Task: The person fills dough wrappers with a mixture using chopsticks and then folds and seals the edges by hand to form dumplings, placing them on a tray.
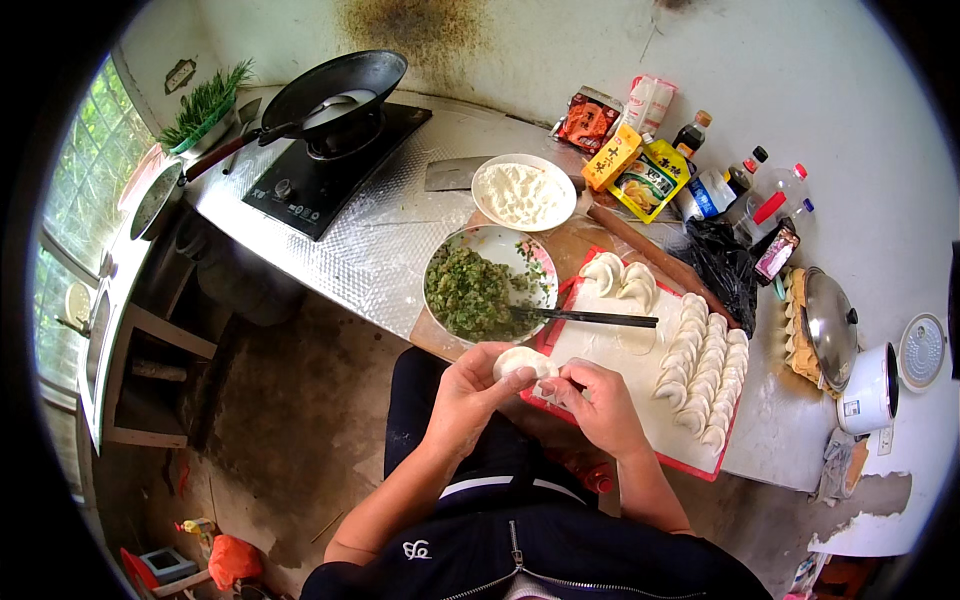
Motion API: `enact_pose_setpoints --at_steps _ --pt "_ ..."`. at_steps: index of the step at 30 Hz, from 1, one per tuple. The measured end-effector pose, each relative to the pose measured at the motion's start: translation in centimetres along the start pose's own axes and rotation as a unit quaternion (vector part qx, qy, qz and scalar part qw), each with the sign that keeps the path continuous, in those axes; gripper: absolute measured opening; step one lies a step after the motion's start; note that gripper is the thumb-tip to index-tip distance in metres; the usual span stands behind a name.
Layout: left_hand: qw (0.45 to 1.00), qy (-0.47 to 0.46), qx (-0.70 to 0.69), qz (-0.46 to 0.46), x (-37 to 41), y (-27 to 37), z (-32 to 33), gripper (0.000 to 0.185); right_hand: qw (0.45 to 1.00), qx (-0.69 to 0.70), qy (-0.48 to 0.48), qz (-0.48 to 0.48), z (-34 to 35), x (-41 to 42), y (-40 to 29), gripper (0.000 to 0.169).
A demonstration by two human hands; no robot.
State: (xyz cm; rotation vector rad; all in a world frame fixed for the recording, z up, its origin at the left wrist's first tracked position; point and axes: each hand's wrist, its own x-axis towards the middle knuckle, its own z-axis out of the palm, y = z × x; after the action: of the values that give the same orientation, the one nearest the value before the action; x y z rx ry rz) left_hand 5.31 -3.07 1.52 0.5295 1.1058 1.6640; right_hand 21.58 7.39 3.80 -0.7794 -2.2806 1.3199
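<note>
A folded dumpling is held between both hands, in front of the filling bowl. My left hand grips its left part with thumb and fingers. The fingertips of my right hand pinch its right end. Just beyond lies a floral bowl of chopped green filling, with black chopsticks reaching from it over a red-rimmed board. Rows of shaped dumplings line the board's right side, and a few more dumplings sit at its far edge. A single flat wrapper appears to lie near the chopstick ends.
Behind the filling stand a bowl of flour and a cleaver. A rolling pin lies past the board, near seasoning packets and bottles. A wok rests on the cooktop at left; a pot lid is at right.
</note>
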Motion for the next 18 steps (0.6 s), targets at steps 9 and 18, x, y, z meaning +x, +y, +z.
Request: enact_pose_setpoints --at_steps 9,18 --pt "0.898 -0.016 0.384 0.215 -0.7 0.5 1.4 0.031 0.997 -0.051 0.055 -0.032 1.8 0.0 0.3 0.057" --pt "0.850 0.035 0.418 0.319 0.1 0.8 1.9 0.020 0.972 -0.183 0.088 -0.120 2.0 -0.2 1.0 0.042"
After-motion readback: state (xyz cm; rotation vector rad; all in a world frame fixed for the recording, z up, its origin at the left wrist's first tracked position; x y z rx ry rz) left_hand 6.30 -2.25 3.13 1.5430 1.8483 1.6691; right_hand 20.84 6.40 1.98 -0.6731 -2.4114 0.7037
